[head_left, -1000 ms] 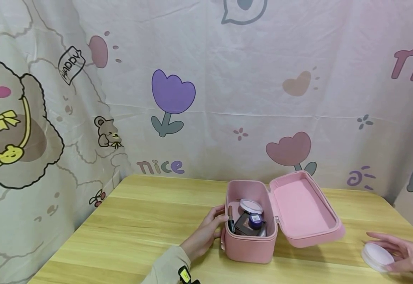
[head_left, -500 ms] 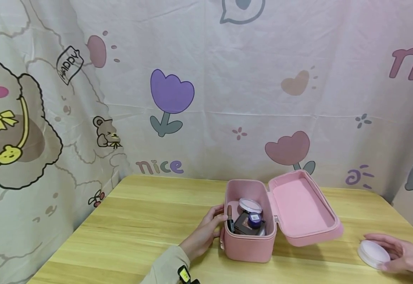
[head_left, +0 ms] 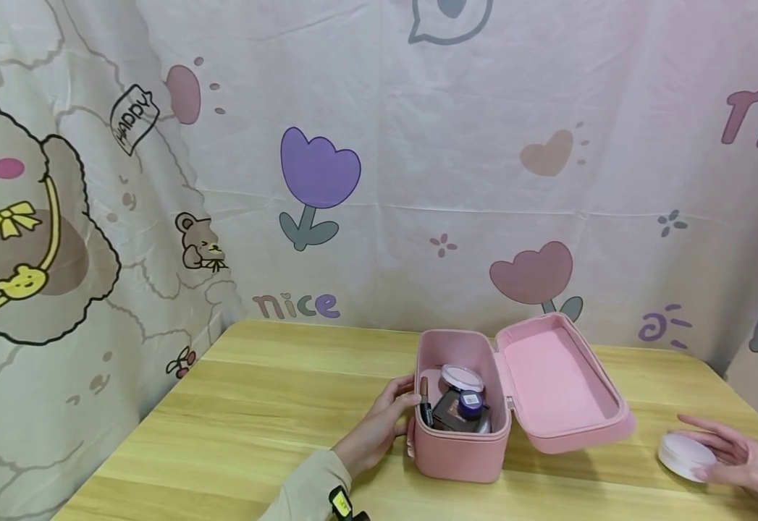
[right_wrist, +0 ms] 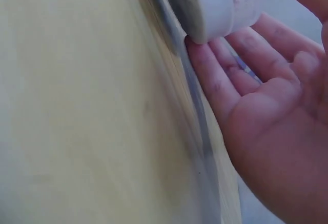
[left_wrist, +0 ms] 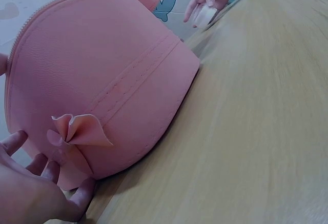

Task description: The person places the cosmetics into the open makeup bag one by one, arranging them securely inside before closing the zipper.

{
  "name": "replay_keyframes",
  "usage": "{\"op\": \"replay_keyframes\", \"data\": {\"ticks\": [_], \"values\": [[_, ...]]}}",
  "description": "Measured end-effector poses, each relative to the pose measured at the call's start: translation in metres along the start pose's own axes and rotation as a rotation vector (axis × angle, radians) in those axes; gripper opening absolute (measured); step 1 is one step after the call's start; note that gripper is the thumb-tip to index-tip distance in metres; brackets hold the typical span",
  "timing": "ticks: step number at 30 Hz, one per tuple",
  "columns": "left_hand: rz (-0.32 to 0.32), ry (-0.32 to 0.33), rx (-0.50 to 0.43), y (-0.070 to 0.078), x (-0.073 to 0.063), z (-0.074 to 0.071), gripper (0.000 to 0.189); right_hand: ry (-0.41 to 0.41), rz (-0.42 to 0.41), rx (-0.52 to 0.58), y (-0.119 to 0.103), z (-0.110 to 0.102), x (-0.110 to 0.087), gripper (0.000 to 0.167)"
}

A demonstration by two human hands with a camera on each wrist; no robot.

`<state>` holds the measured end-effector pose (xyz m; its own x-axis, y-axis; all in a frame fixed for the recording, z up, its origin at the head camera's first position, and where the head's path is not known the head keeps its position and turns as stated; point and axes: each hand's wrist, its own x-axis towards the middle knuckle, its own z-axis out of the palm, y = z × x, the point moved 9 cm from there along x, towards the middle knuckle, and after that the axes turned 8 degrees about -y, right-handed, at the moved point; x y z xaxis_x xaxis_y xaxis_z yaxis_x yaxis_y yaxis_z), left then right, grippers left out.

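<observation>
A pink makeup case (head_left: 458, 456) stands on the table, its lid (head_left: 564, 383) swung back to the right. My left hand (head_left: 375, 423) holds the case's left side, thumb at the rim; in the left wrist view its fingers (left_wrist: 37, 163) touch the wall beside a pink bow (left_wrist: 84, 131). Inside lie a round clear-lidded compact (head_left: 462, 378), a dark square palette (head_left: 447, 414), a small blue jar (head_left: 470, 404) and a brown-and-black tube (head_left: 425, 405). At far right my right hand (head_left: 737, 459) grips a round white container (head_left: 685, 457) between thumb and fingers, low over the table.
The wooden table (head_left: 274, 412) reaches back to a printed curtain (head_left: 379, 159), with another curtain side along the left. The raised lid stands between the case and my right hand. A black strapped device (head_left: 342, 504) is on my left wrist.
The right hand has shifted slightly left with the white container, which now lies flatter. Its index finger has lifted from the container's edge. The left hand and case stay in place.
</observation>
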<state>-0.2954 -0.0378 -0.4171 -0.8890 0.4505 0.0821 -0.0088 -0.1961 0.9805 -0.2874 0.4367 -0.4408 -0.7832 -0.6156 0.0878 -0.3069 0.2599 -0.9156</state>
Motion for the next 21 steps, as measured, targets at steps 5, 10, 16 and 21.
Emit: {"op": "replay_keyframes", "data": {"ticks": [5,10,16,21], "values": [[-0.004,-0.002,-0.003,-0.001,0.001,0.0,0.058,0.007,-0.089,0.021,-0.006,-0.001,0.001,0.082],[-0.006,0.003,-0.001,-0.002,0.001,-0.001,0.058,0.084,-0.022,-0.066,-0.002,-0.006,-0.001,0.079],[-0.003,0.007,0.003,-0.004,0.002,-0.001,0.057,0.201,-0.018,-0.17,-0.007,-0.012,-0.005,0.08],[0.001,0.006,0.0,-0.003,0.002,-0.001,0.059,0.251,-0.091,-0.091,-0.014,-0.016,-0.006,0.079]]}}
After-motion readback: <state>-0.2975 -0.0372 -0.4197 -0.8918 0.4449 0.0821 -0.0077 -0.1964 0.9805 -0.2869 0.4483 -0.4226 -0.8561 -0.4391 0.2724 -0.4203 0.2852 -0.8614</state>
